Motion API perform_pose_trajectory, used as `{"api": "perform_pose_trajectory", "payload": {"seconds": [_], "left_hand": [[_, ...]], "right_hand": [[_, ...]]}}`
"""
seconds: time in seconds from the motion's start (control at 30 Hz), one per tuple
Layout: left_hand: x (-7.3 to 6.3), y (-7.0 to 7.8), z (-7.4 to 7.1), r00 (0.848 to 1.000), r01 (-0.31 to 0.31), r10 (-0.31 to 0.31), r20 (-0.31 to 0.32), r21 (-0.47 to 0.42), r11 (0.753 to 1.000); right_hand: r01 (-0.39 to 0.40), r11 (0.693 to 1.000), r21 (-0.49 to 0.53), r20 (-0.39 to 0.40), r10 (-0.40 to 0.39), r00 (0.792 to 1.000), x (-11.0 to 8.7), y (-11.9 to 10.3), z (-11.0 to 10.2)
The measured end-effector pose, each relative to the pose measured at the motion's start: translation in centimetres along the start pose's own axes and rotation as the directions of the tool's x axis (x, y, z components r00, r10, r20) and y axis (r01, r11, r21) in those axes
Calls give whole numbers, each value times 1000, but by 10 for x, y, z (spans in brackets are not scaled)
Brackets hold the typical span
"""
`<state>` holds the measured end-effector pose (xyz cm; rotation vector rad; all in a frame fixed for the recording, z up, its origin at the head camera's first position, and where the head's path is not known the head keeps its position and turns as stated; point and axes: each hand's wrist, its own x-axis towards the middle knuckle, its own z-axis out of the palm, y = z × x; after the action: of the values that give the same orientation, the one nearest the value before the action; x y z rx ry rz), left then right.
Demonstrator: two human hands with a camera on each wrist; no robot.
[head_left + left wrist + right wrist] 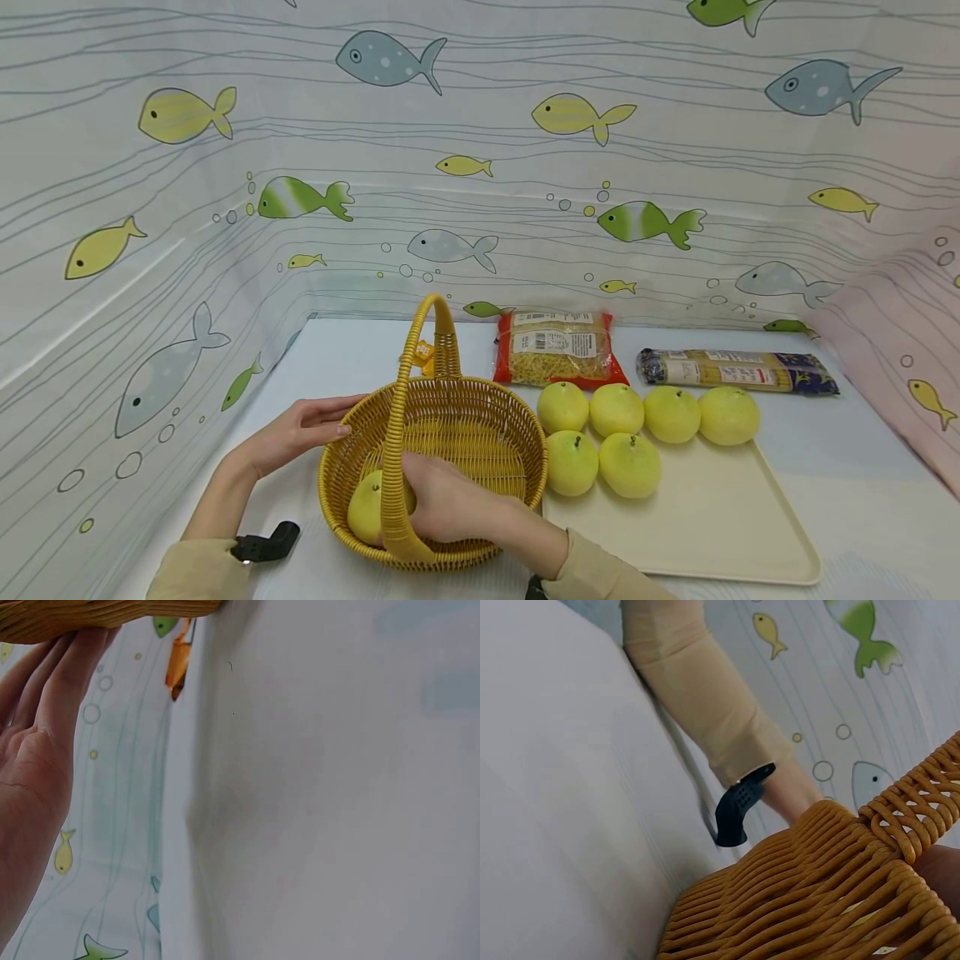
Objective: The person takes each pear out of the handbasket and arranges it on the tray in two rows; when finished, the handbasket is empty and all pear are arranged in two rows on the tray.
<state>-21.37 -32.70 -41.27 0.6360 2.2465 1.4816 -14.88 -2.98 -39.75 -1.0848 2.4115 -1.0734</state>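
A yellow wicker basket (534, 433) with a tall arched handle stands on the table. My left hand (303, 433) rests against its left rim; the left wrist view shows straight fingers (71, 682) touching the wicker. Inside the basket, my right hand (450, 500) reaches in over the near right rim and grips a round yellow fruit (365, 510) at the front left. The basket handle (393, 467) passes in front and hides most of those fingers. In the right wrist view, the basket wall (802, 892) covers most of the right hand.
Several more yellow fruits (630, 467) sit in two rows on a cream tray (720, 517) right of the basket. Behind lie a red-edged pasta bag (555, 346), a long spaghetti pack (738, 371) and a small orange packet (423, 357). A fish-patterned curtain (510, 200) surrounds the table.
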Motion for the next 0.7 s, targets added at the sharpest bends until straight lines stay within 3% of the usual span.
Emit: {"api": "perform_pose_trajectory", "payload": {"seconds": [0.2, 0.7], "left_hand": [[0, 1, 1, 1000, 4, -4, 0, -6, 1000], [1, 0, 0, 1000, 20, -20, 2, -6, 1000]], "right_hand": [[8, 999, -50, -5, -9, 1000, 0, -1, 0], [81, 995, -54, -55, -84, 995, -2, -2, -4]]}}
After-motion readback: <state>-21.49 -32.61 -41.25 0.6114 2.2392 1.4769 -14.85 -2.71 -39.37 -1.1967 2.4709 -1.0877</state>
